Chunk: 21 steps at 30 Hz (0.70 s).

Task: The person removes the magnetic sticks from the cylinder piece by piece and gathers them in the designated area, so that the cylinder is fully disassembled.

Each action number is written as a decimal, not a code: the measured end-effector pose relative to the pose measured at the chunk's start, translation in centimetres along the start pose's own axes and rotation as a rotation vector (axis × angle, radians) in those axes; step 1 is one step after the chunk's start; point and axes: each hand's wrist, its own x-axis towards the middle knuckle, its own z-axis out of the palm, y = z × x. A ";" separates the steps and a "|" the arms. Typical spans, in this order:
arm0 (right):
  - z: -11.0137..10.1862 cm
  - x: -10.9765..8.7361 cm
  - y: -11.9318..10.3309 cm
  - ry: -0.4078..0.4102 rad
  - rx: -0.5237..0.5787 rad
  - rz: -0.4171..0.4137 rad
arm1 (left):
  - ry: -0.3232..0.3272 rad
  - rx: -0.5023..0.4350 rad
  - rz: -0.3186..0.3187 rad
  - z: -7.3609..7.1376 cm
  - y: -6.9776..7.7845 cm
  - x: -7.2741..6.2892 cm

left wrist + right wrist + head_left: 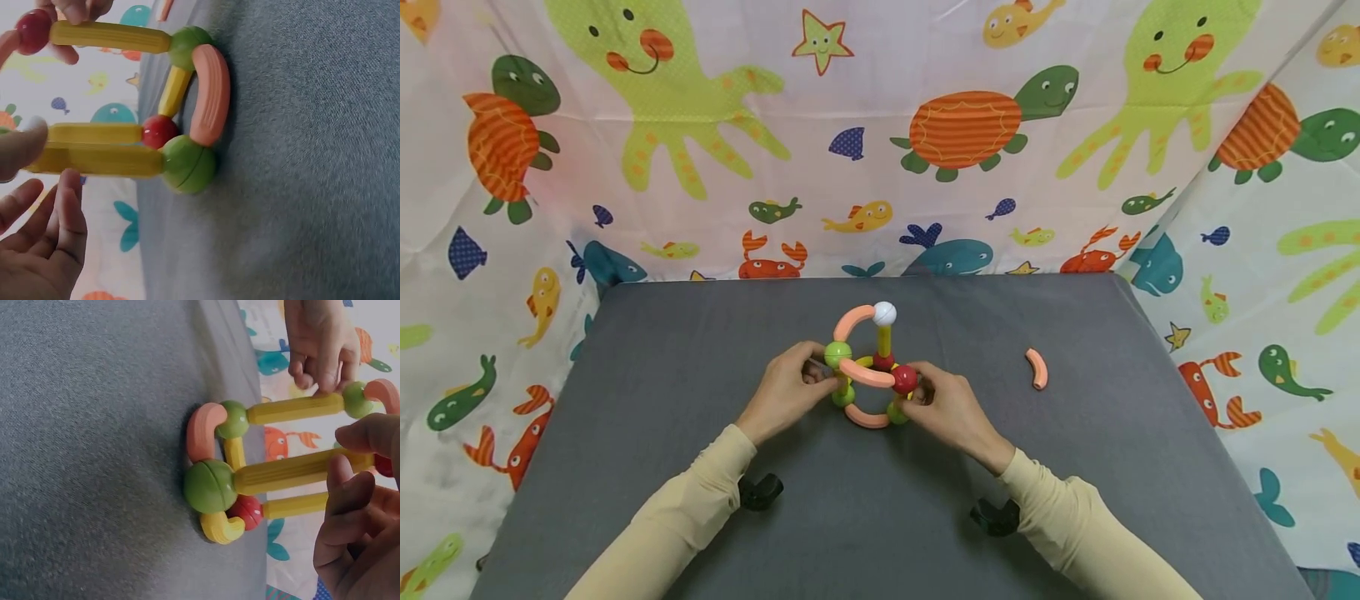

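A frame of magnetic sticks and balls stands on the grey cloth, its three yellow rods upright. My left hand (793, 387) pinches the left yellow rod (100, 159) between thumb and fingers, below the upper green ball (838, 355). On the other side my right hand (951, 408) pinches the right yellow rod (287, 472), just under the upper red ball (905, 379). A curved pink stick (867, 374) joins these two balls; another pink stick (853, 319) arches from the green ball to the white ball (884, 313). Along the bottom, a pink stick (203, 432) links two green balls.
A loose curved pink stick (1037, 369) lies on the grey cloth (880, 533), right of the frame. Hanging fabric with sea animals (865, 108) borders the table at the back and sides. Black wrist camera mounts (762, 492) jut from both sleeves.
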 end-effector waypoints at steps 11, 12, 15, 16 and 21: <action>0.1 -0.2 0.4 0.018 -0.066 0.003 | -0.031 0.026 0.036 0.9 -0.1 0.1; 0.1 -0.1 0.4 0.021 -0.067 0.005 | -0.026 0.024 0.039 1.0 0.0 0.0; 0.0 0.0 0.5 0.036 -0.072 -0.004 | -0.001 0.022 0.051 1.3 0.1 -0.1; -0.1 0.1 0.6 0.041 -0.072 -0.004 | 0.001 0.021 0.053 1.3 0.2 -0.2; -0.4 0.3 0.8 0.040 -0.072 0.007 | -0.024 0.023 0.050 1.2 0.4 -0.4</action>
